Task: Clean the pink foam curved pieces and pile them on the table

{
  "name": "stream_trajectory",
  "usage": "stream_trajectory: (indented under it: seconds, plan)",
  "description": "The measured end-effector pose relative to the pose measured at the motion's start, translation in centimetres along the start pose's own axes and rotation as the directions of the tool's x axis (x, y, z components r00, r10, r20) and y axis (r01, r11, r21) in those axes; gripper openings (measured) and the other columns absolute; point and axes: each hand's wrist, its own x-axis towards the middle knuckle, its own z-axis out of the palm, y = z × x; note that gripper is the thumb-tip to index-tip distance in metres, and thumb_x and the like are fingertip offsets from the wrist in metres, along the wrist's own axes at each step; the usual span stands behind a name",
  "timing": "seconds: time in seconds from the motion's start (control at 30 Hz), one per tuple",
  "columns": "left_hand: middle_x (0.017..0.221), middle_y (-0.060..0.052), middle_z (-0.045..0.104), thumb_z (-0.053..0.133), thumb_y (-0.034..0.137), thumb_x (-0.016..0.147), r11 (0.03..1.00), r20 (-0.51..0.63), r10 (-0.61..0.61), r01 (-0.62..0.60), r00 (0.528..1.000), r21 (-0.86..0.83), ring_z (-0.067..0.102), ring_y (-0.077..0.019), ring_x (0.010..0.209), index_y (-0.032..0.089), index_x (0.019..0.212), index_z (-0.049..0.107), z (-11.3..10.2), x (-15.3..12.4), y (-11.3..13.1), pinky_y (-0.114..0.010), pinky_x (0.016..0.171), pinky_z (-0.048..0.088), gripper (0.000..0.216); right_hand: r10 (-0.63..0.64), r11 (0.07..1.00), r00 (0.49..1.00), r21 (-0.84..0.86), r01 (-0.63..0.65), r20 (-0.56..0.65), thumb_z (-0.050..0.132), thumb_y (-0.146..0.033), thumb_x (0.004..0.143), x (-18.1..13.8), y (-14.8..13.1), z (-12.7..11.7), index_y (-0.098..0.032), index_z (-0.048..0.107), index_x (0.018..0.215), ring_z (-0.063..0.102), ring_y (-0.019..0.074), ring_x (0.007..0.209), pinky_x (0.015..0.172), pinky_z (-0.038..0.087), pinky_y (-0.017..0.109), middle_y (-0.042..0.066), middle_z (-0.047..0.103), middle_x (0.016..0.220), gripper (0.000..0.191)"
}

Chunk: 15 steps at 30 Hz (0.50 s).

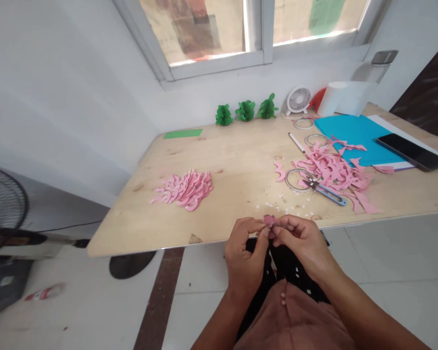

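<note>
Close to the table's front edge, my left hand [247, 245] and my right hand [301, 240] meet, fingertips pinched on a small pink paper piece [269, 219]. Its lower part is hidden by my fingers. Ahead and to the right lie a heap of pink paper scraps [332, 165], a blue-handled thread snipper [326, 191] and a roll of tape [298, 180]. A pile of cut pink paper shapes [190, 188] is on the table to the left. Tiny white bits [288, 208] are scattered just beyond my hands.
Three green paper figures [246, 111] stand along the wall beside a small white fan [298, 100]. A green strip [183, 133] lies at the back left. On the right are blue sheets [361, 138], a phone [413, 151] and a marker [297, 142]. A floor fan [3, 209] stands left.
</note>
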Motion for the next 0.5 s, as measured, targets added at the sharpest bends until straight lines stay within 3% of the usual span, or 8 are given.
stream_trajectory:
  seconds: [0.2,0.5]
  plan:
    - [0.082,-0.003,0.068,0.059,0.012,0.079,0.992,0.008,0.103,-0.104,0.995,0.070,0.063,-0.0168,0.081,0.020,0.086,0.063,-0.01,0.01,-0.37,-0.030,0.072,0.051,0.011,0.023,0.999,1.000,0.035,-0.022,-0.006,0.067,-0.029,0.071,0.05,0.11,0.09,-0.016,0.069,0.076,0.059,0.0106,0.053,0.055,0.047,0.022,-0.001,0.065,0.062,0.013]
    - [0.082,-0.003,0.069,0.059,0.013,0.079,0.997,0.001,0.047,-0.047,0.999,0.055,0.063,-0.0170,0.080,0.020,0.083,0.063,-0.01,0.01,-0.03,-0.030,0.071,0.050,0.009,0.007,1.000,1.000,0.015,-0.007,-0.006,0.069,-0.033,0.070,0.30,0.08,0.16,-0.016,0.066,0.072,0.058,0.0109,0.052,0.053,0.047,0.023,0.000,0.065,0.060,0.018]
